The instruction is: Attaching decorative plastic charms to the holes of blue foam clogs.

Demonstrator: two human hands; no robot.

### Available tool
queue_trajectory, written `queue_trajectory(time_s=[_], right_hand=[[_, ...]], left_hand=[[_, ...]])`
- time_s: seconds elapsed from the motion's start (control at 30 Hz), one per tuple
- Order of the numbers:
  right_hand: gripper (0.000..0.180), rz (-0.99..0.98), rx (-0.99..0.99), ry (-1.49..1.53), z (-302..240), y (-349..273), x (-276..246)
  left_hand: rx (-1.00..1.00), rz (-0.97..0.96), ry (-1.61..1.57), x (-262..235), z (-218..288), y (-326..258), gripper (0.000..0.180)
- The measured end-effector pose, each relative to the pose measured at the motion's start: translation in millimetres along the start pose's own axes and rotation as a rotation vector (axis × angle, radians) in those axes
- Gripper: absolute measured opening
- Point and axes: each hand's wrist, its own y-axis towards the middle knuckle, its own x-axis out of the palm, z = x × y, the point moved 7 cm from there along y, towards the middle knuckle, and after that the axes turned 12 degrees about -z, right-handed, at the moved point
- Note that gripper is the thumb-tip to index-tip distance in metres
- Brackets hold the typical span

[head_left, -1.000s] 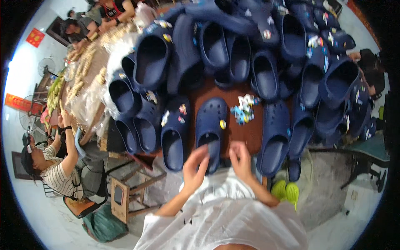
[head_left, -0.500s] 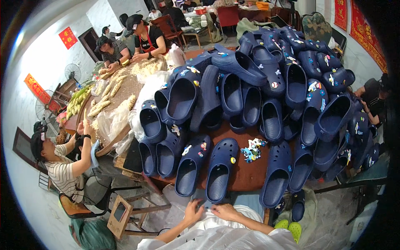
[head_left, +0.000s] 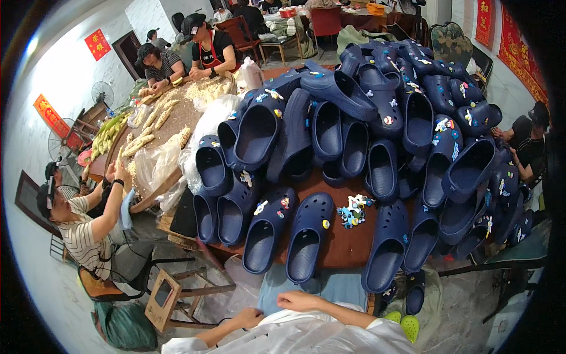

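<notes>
My right hand (head_left: 299, 301) reaches across in front of my waist, its fingers bent together. The inner side of its fingers is hidden, so what it may hold does not show. Lower and to the left, my left hand (head_left: 250, 318) lies against my white garment (head_left: 312, 333), and its fingertips are out of sight. Both hands are below the table's front edge, apart from the shoes. Closest to them are a navy clog (head_left: 309, 238) with a yellow charm and another navy clog (head_left: 269, 230) with several charms. Beside these lies a small heap of colourful shoe charms (head_left: 354, 211) on the brown tabletop (head_left: 345, 241).
A large pile of navy clogs (head_left: 377, 112) covers most of the table. On the left, people work round a big round tray (head_left: 154, 197) with corn. A wooden stool (head_left: 163, 300) stands at lower left. Lime-green clogs (head_left: 410, 328) lie on the floor at right.
My hands have come down and back from the table edge toward my body. The right has shifted left and its fingers have drawn together; the left has dropped lower. The clogs have stayed put.
</notes>
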Motion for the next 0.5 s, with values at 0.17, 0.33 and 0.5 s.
queue_trajectory(time_s=[0.17, 0.33, 0.5], right_hand=[[0.031, 0.065, 0.101, -0.348, 25, 30, 4], [0.038, 0.102, 0.106, -0.305, 18, 30, 0], [0.033, 0.137, 0.039, -0.294, 15, 29, -3]], left_hand=[[-0.05, -0.235, -0.281, 43, -34, -4, 0.05], [-0.243, -0.095, -0.29, 7, -2, -35, 0.047], [0.082, 0.2, -0.752, 23, -19, -11, 0.028]])
